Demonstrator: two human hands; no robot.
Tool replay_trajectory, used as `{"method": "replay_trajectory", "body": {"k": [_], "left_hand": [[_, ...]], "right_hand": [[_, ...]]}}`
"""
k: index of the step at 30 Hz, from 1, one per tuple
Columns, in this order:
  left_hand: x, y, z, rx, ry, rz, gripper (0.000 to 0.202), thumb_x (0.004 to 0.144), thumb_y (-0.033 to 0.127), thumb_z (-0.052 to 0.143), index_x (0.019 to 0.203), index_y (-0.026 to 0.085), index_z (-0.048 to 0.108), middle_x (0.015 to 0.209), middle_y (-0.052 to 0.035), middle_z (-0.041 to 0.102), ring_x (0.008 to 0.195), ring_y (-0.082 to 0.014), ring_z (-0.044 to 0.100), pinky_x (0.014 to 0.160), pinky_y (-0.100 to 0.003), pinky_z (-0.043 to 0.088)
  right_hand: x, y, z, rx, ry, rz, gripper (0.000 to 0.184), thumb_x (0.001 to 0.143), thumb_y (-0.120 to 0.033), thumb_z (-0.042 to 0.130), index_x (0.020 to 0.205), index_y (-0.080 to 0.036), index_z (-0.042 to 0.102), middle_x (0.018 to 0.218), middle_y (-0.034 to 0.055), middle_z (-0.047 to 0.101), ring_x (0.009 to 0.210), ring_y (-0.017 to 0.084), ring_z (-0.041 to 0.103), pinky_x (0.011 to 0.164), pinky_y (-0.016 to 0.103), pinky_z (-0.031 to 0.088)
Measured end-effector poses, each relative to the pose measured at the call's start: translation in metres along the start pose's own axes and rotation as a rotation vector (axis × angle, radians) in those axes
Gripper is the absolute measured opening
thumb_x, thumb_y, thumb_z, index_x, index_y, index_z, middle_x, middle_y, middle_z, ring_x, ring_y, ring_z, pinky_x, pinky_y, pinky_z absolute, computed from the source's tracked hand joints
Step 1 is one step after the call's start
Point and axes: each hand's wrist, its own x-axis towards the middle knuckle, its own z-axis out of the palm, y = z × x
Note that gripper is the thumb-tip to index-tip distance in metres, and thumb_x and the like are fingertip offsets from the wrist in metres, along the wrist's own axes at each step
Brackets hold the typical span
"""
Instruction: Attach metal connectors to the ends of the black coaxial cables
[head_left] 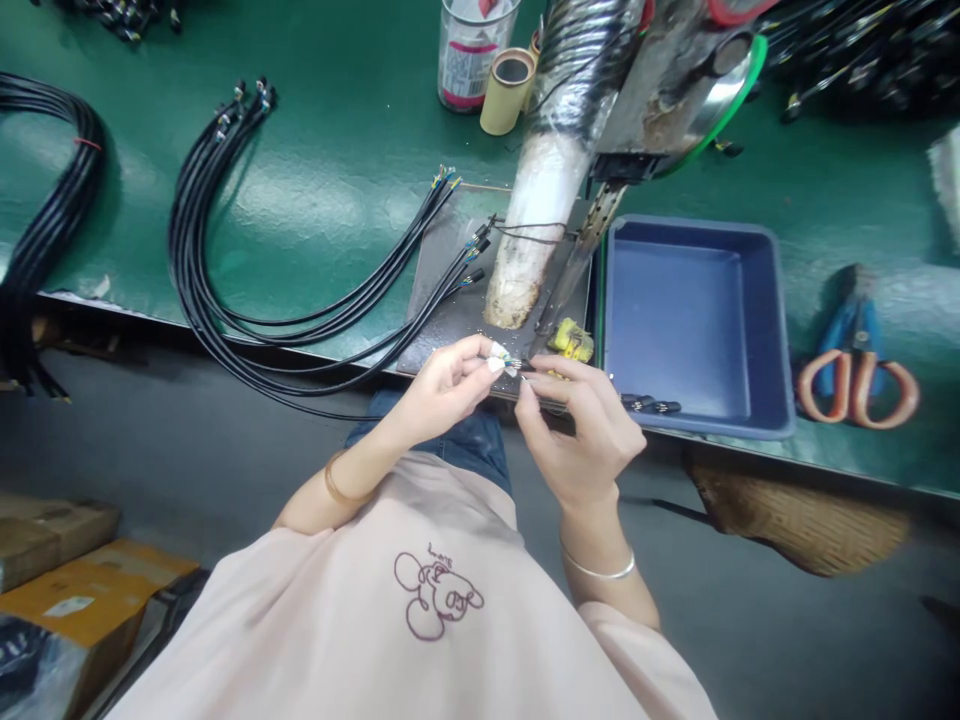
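Note:
My left hand (448, 388), with white wrapping on its fingertips, pinches the end of a black cable whose thin coloured wires (510, 364) fan out. Opposite it, my right hand (589, 420) is closed at the fingertips on what looks like a small black connector (526, 366), mostly covered by the fingers. The wire ends and the connector meet just in front of the soldering iron (559, 290). A bundle of black cables (196, 270) curves away to the left; several of its ends on the dark mat (442, 250) carry black connectors, others show bare coloured wires.
A blue tray (697, 300) with a few black connectors (651, 404) stands right, beside orange-handled scissors (857, 385) and blue-handled cutters (855, 310). A foil-wrapped duct (555, 160) hangs over the mat. Yellow sponge (571, 340) sits by the iron. More cables (60, 180) lie far left.

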Motion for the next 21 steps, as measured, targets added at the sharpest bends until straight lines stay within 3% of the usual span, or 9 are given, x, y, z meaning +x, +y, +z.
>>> {"method": "replay_trajectory", "body": {"k": [5,10,13,17,21], "left_hand": [[-0.002,0.001,0.000,0.046,0.019,0.031,0.045,0.085,0.058,0.069,0.090,0.017,0.051,0.053,0.0113,0.038,0.041,-0.0018,0.029,0.040,-0.016,0.025],[-0.007,0.000,0.003,0.138,0.054,0.096,0.035,0.085,0.046,0.072,0.089,0.015,0.056,0.059,0.0060,0.053,0.051,-0.0039,0.045,0.053,-0.016,0.040],[-0.010,-0.003,0.005,0.165,0.122,0.155,0.030,0.079,0.035,0.078,0.090,0.013,0.062,0.075,-0.0003,0.064,0.066,-0.0064,0.056,0.065,-0.017,0.047],[-0.012,-0.006,0.007,0.230,0.218,0.178,0.030,0.078,0.032,0.079,0.098,0.014,0.066,0.071,0.0025,0.062,0.059,-0.0051,0.050,0.058,-0.016,0.041],[-0.013,-0.006,0.006,0.258,0.261,0.282,0.025,0.080,0.037,0.077,0.083,0.014,0.068,0.073,-0.0013,0.067,0.063,-0.0088,0.057,0.061,-0.020,0.047]], "right_hand": [[-0.002,-0.001,0.000,-0.011,0.031,0.027,0.015,0.087,-0.012,0.069,0.091,-0.025,0.064,0.095,0.0013,0.079,0.085,0.017,0.077,0.076,0.030,0.063],[-0.004,-0.004,0.000,0.053,0.086,0.067,0.017,0.085,-0.009,0.071,0.090,-0.024,0.065,0.092,0.0009,0.078,0.084,0.016,0.076,0.076,0.030,0.063],[-0.006,-0.006,0.000,0.167,0.106,0.188,0.014,0.084,-0.010,0.072,0.087,-0.022,0.067,0.091,0.0017,0.077,0.083,0.016,0.075,0.071,0.028,0.063],[-0.007,-0.008,0.001,0.281,0.102,0.383,0.008,0.086,-0.016,0.071,0.082,-0.020,0.067,0.090,0.0026,0.076,0.078,0.014,0.074,0.061,0.024,0.061],[-0.005,-0.008,0.000,0.334,0.083,0.474,0.011,0.085,-0.020,0.073,0.077,-0.019,0.066,0.088,0.0029,0.076,0.077,0.014,0.074,0.061,0.024,0.061]]}}
